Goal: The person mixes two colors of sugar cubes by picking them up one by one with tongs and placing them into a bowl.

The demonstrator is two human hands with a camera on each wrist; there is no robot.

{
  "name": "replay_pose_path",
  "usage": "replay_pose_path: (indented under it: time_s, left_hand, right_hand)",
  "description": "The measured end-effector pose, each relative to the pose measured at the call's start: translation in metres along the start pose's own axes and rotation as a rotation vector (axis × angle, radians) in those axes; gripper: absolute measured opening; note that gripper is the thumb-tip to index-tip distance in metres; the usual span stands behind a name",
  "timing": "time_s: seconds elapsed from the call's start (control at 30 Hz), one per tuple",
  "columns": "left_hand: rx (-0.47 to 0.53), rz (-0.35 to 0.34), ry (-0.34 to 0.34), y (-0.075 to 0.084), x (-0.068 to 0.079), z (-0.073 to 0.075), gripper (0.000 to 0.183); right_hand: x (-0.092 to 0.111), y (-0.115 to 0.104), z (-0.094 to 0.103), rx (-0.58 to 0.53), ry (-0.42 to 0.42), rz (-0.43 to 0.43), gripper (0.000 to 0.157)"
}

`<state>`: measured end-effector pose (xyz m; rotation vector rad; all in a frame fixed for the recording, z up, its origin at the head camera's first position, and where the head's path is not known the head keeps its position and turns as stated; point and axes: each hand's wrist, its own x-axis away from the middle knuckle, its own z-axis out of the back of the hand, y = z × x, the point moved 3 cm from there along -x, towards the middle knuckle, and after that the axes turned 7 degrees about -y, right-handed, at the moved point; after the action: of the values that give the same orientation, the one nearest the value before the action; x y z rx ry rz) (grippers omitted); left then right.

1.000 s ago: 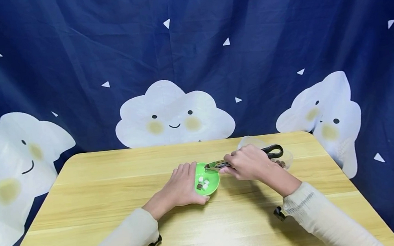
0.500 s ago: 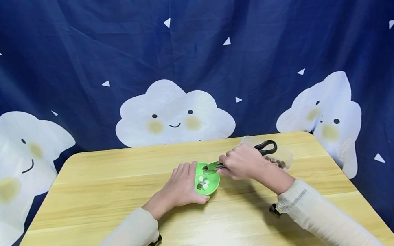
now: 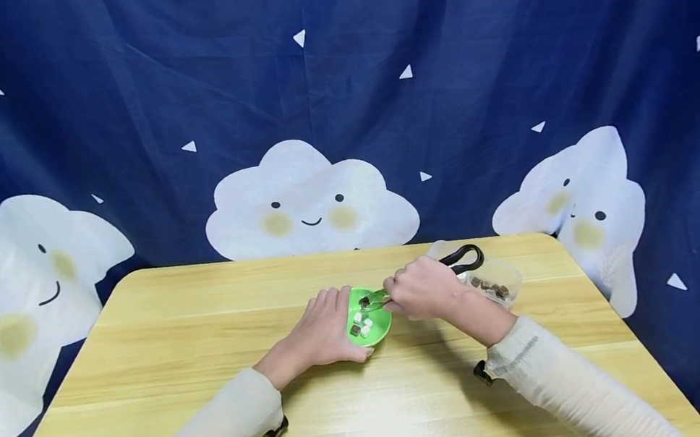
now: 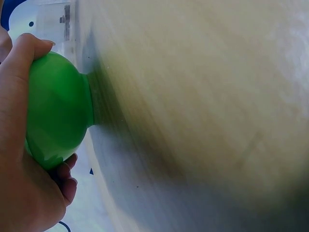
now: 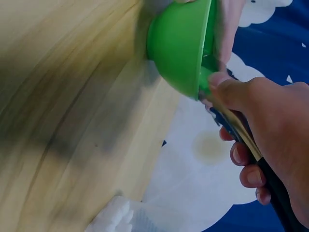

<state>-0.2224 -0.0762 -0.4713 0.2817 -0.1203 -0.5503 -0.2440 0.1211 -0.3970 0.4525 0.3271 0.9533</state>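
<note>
A green bowl (image 3: 382, 328) stands upright on the table, its foot visible in the left wrist view. My left hand (image 3: 323, 330) holds it from the left, thumb and fingers spread round the bowl (image 4: 58, 106). Inside are several white cubes (image 3: 366, 332) and a brown cube (image 3: 355, 330). With my right hand (image 3: 425, 288) I grip metal tongs (image 3: 469, 259) with a black handle, fingers wrapped round the arms. The tongs' tips reach into the bowl's far side, where another brown cube (image 3: 364, 303) lies right at them.
Behind my right hand a clear plastic container (image 3: 514, 277) holds several brown cubes (image 3: 492, 287). White pieces (image 5: 113, 215) show in it in the right wrist view. The wooden table (image 3: 203, 302) ends at a dark blue curtain (image 3: 334, 89) printed with clouds.
My right hand has shifted a little left with the tongs, uncovering more of the brown cubes in the container. The left hand and bowl stay in place.
</note>
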Motion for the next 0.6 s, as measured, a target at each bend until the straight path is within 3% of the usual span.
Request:
replay_pose_path:
  time_s: [0.2, 0.43, 0.6]
  left_hand:
    - [-0.006, 0.002, -0.01, 0.001, 0.0, 0.001, 0.108]
    - [0.002, 0.007, -0.009, 0.001, 0.0, 0.001, 0.109]
    - [-0.002, 0.005, -0.016, 0.0, -0.001, 0.0, 0.11]
  right_hand:
    - [-0.004, -0.004, 0.006, 0.054, -0.036, 0.014, 0.047]
    - [-0.006, -0.011, 0.012, 0.116, -0.004, 0.023, 0.044]
    - [-0.009, -0.016, 0.014, 0.148, 0.036, 0.028, 0.029]
